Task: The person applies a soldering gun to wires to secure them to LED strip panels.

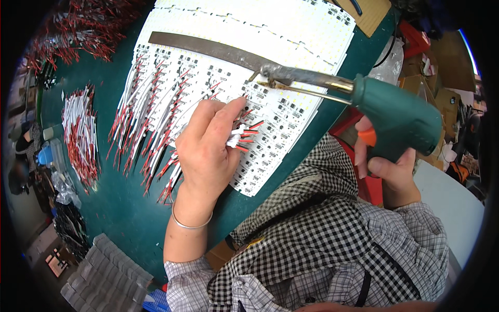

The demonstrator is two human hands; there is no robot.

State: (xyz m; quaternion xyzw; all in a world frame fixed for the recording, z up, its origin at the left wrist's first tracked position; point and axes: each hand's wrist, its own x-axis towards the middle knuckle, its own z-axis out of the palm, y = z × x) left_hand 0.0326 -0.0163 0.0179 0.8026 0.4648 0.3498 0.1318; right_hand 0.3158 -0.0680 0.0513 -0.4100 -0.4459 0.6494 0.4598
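Plainly two hands [205,139] [397,177] curled, left on one wire bunch [237,137], right around one soldering gun [401,112]

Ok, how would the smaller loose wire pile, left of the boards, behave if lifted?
The wire pile is probably light and rather floppy: its pieces look thin. It might scatter too, as no tie shows around it.
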